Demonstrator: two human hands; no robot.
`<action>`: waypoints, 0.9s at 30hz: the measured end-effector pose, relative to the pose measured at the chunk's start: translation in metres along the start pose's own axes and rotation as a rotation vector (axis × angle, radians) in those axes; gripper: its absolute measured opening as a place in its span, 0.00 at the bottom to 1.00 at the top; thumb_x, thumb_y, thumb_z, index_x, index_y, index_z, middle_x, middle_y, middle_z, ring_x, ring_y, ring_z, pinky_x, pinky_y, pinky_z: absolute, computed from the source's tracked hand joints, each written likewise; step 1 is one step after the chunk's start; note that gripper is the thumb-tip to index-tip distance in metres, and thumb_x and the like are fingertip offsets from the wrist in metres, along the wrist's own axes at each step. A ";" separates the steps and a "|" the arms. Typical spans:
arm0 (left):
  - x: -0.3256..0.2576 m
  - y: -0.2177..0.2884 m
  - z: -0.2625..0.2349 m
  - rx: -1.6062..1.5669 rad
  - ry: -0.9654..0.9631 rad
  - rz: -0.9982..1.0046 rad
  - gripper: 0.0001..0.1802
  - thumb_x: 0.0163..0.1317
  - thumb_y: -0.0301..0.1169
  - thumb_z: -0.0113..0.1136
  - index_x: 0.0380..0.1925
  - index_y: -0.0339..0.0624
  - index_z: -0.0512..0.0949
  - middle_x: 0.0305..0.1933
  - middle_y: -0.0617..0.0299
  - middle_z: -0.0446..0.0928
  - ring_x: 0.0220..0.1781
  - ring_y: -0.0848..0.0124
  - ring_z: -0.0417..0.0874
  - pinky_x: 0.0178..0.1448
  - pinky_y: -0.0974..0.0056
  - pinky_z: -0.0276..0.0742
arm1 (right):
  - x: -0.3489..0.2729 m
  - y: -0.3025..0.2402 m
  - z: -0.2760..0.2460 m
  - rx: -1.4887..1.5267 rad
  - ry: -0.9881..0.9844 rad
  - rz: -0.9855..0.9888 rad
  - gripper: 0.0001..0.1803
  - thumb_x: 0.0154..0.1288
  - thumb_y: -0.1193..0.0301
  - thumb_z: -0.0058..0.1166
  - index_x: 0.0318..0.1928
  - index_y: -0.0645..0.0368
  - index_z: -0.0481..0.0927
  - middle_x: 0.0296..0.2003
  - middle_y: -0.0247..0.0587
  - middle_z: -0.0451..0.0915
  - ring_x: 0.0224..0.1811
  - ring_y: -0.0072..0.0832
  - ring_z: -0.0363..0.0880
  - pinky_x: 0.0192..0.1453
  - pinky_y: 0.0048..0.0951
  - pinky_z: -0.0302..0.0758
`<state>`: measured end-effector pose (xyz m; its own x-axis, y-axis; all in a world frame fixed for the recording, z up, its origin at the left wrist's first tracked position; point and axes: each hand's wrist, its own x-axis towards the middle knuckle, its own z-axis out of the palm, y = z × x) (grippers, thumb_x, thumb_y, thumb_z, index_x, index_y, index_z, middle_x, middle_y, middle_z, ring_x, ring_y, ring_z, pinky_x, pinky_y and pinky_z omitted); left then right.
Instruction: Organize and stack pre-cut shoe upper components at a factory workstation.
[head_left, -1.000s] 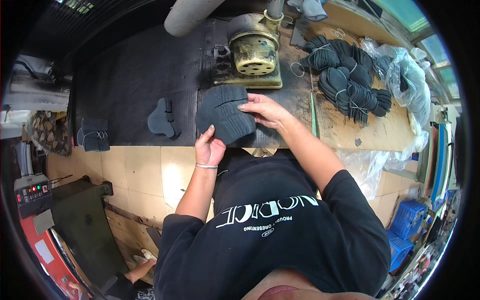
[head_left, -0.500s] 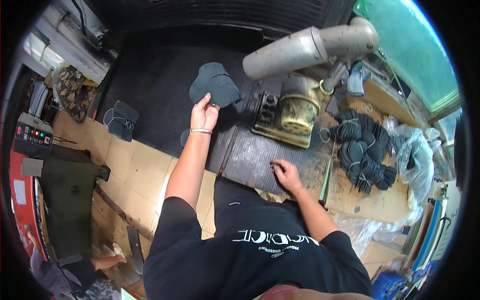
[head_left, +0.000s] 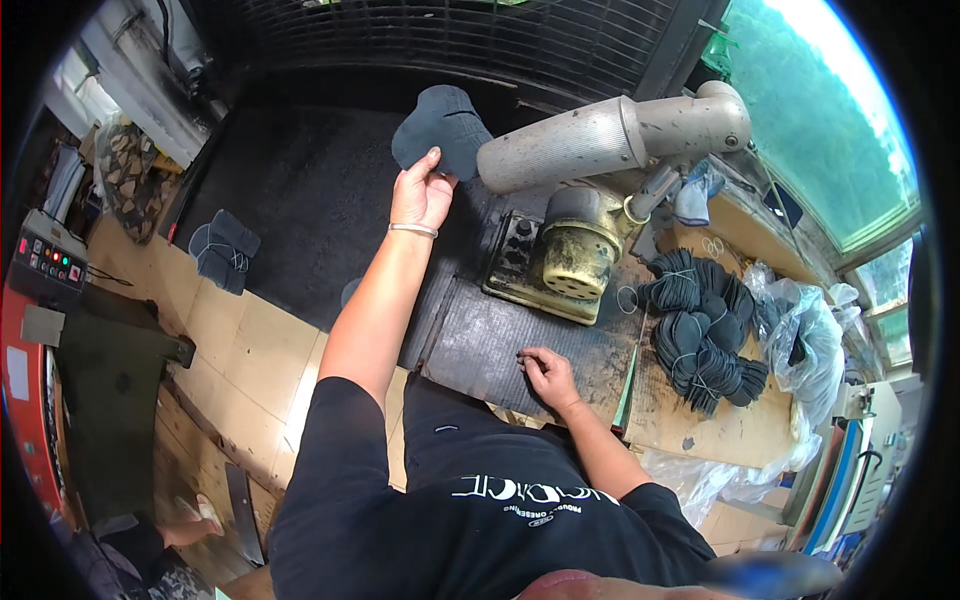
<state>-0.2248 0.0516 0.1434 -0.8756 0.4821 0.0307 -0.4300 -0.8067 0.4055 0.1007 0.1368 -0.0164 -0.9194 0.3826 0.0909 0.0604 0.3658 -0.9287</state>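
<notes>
My left hand (head_left: pixel 424 197) is closed on the near edge of a stack of dark grey, flat, rounded pieces (head_left: pixel 440 130), thumb on top. The stack is slightly fanned at its right side and held over the black tabletop (head_left: pixel 300 170), beside a grey metal cylinder (head_left: pixel 560 145). My right hand (head_left: pixel 550 378) rests on a ridged dark board (head_left: pixel 490 340) with its fingers curled together. Something small and dark may show at its fingertips; I cannot make it out. Beyond that hand stands a grimy yellow machine (head_left: pixel 578 262) with a round housing.
Several tied bundles of dark pieces (head_left: pixel 700 335) lie on the right table beside a clear plastic bag (head_left: pixel 810 340). Another tied bundle (head_left: pixel 224 250) sits at the black table's left edge. A control box (head_left: pixel 48 258) stands far left, near another person's leg (head_left: pixel 185 530).
My left hand has carried the stack farther away, close to the metal cylinder. My right hand stays curled on the board. The whole view has shifted a little.
</notes>
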 end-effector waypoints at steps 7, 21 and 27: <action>-0.008 -0.001 -0.005 -0.007 -0.004 -0.016 0.15 0.59 0.18 0.58 0.47 0.36 0.75 0.49 0.57 0.78 0.54 0.63 0.78 0.63 0.56 0.73 | -0.002 0.005 0.002 0.032 -0.005 -0.004 0.08 0.64 0.78 0.51 0.41 0.65 0.80 0.34 0.45 0.83 0.35 0.29 0.85 0.39 0.25 0.80; -0.027 -0.008 -0.003 0.043 -0.022 -0.051 0.15 0.58 0.19 0.59 0.46 0.39 0.76 0.48 0.59 0.79 0.53 0.64 0.78 0.62 0.55 0.71 | -0.004 0.006 0.004 0.060 0.008 0.012 0.08 0.64 0.78 0.51 0.41 0.65 0.80 0.34 0.44 0.83 0.34 0.27 0.85 0.39 0.24 0.79; -0.032 -0.011 -0.006 0.084 -0.033 -0.056 0.14 0.59 0.20 0.59 0.47 0.41 0.76 0.47 0.60 0.80 0.51 0.66 0.80 0.58 0.56 0.73 | -0.003 0.008 0.004 0.036 -0.003 0.018 0.08 0.65 0.78 0.50 0.41 0.66 0.80 0.34 0.44 0.83 0.34 0.27 0.85 0.39 0.24 0.79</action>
<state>-0.1937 0.0433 0.1320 -0.8423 0.5379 0.0349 -0.4571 -0.7470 0.4828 0.1028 0.1350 -0.0253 -0.9196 0.3859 0.0732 0.0626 0.3278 -0.9427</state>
